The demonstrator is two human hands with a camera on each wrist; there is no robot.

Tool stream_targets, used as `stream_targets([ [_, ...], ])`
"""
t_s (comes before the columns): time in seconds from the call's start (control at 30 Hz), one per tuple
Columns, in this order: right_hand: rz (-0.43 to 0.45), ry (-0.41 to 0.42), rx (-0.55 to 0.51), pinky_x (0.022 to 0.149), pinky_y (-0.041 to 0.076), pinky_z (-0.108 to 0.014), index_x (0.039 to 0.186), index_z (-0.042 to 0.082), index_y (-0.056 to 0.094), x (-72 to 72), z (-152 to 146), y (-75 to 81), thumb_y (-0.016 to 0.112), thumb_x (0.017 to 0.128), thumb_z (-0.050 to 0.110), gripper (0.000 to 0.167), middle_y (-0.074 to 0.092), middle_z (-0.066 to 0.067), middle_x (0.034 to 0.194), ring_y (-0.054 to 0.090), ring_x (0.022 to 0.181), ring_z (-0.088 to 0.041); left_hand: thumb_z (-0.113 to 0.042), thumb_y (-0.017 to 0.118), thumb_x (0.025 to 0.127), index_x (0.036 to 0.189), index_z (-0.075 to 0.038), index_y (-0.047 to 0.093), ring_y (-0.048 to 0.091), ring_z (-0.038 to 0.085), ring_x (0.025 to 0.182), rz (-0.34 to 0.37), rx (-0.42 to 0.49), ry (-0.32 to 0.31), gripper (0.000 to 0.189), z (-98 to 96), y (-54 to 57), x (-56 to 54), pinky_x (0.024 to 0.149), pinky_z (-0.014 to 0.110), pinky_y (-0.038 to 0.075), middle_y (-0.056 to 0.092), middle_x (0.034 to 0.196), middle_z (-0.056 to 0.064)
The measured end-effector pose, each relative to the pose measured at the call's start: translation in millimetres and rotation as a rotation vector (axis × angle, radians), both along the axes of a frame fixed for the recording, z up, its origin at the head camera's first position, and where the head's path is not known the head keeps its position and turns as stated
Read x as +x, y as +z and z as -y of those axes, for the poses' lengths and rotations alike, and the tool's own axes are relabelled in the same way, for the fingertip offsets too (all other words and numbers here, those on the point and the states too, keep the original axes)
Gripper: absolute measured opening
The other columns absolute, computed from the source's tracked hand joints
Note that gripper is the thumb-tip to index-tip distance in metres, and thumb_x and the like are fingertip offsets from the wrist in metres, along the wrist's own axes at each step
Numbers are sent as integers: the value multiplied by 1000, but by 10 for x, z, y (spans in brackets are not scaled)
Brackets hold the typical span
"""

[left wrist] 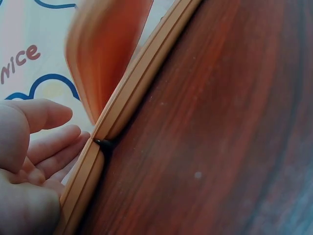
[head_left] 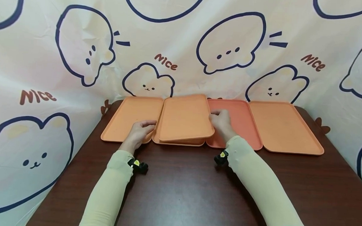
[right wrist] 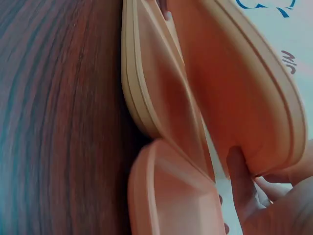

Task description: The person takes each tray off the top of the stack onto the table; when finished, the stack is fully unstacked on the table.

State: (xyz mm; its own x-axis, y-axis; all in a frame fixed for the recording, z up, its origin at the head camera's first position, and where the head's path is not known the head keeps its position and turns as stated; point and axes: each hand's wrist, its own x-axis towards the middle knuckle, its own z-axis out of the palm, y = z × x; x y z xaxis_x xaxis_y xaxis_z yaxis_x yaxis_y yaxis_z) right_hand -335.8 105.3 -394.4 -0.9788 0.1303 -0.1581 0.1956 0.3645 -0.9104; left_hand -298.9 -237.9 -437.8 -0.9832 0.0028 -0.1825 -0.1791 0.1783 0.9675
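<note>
An orange tray [head_left: 185, 116] is raised with its right side higher, over another orange tray [head_left: 181, 144] whose front rim shows below it. My right hand [head_left: 223, 123] pinches the raised tray's right edge; in the right wrist view the thumb [right wrist: 240, 178] lies against its underside. My left hand [head_left: 139, 133] is over the right part of the leftmost orange tray [head_left: 133, 112], fingertips close to the raised tray's left edge. In the left wrist view its thumb and fingers [left wrist: 58, 147] are apart, with nothing between them.
A coral-red tray [head_left: 236, 122] lies just right of the raised one, and an orange tray [head_left: 285, 127] is at the far right. All stand in a row along the back of the dark wooden table [head_left: 180, 187]. A printed cloth [head_left: 184, 35] hangs behind.
</note>
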Motion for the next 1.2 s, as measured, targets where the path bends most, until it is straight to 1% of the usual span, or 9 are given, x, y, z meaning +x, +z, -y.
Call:
stream_targets([
  [0.13, -10, 27, -32, 89, 57, -38, 144, 6, 67, 38, -117, 11, 56, 109, 11, 37, 67, -19, 139, 66, 115, -30, -15, 57, 112, 155, -3, 57, 44, 31, 155, 1, -10, -7, 45, -2, 1, -4, 126, 45, 41, 46, 168, 16],
  [0.2, -21, 44, -37, 77, 53, -33, 146, 9, 65, 55, -176, 19, 55, 110, 10, 37, 66, -19, 137, 65, 109, -29, -16, 56, 112, 156, -3, 57, 43, 32, 155, -2, -20, -13, 45, 2, 0, -1, 127, 46, 39, 45, 168, 16],
  [0.27, -36, 64, -14, 73, 49, -31, 147, 12, 65, 77, -233, 40, 52, 111, 8, 39, 66, -19, 135, 63, 105, -28, -16, 56, 112, 155, -3, 57, 43, 32, 155, -1, -16, -11, 45, 6, 0, 5, 128, 47, 38, 46, 168, 16],
  [0.57, -69, 100, 87, 80, 49, -28, 143, 10, 69, 106, -415, 119, 48, 110, 3, 39, 64, -20, 139, 61, 112, -29, -16, 58, 112, 155, -3, 58, 41, 31, 157, 2, -10, -1, 45, 17, -3, 22, 129, 47, 36, 47, 167, 16],
  [0.77, -116, 111, 80, 104, 54, -40, 140, 8, 72, 99, -555, 131, 55, 110, 6, 35, 64, -19, 147, 62, 122, -30, -16, 57, 112, 154, -4, 59, 44, 29, 154, 1, -24, 2, 44, 1, -10, -11, 125, 44, 41, 49, 166, 15],
  [0.87, -108, 130, 106, 109, 55, -46, 140, 12, 73, 115, -630, 149, 60, 111, 12, 32, 66, -16, 147, 64, 122, -30, -16, 57, 112, 154, -4, 59, 45, 29, 153, 2, -32, 4, 43, -2, -7, -22, 123, 42, 43, 48, 166, 15],
  [0.93, -104, 154, 126, 105, 58, -43, 140, 13, 74, 132, -676, 165, 62, 111, 15, 31, 68, -15, 146, 66, 119, -30, -15, 57, 112, 154, -4, 59, 45, 28, 153, 1, -38, 4, 43, -1, -4, -26, 123, 42, 43, 48, 167, 15],
  [1.03, -106, 201, 161, 94, 59, -30, 137, 14, 76, 158, -744, 178, 65, 110, 18, 29, 71, -14, 142, 68, 114, -28, -16, 57, 111, 153, -3, 59, 43, 28, 153, -1, -42, 7, 44, 0, -1, -23, 124, 43, 42, 48, 166, 15],
  [1.2, -180, 326, 207, 81, 53, -14, 130, 9, 79, 200, -809, 175, 70, 107, 16, 26, 76, -16, 134, 69, 113, -26, -18, 60, 110, 153, -2, 59, 42, 29, 154, -7, -41, 10, 46, -6, -1, -10, 125, 44, 40, 49, 165, 17],
])
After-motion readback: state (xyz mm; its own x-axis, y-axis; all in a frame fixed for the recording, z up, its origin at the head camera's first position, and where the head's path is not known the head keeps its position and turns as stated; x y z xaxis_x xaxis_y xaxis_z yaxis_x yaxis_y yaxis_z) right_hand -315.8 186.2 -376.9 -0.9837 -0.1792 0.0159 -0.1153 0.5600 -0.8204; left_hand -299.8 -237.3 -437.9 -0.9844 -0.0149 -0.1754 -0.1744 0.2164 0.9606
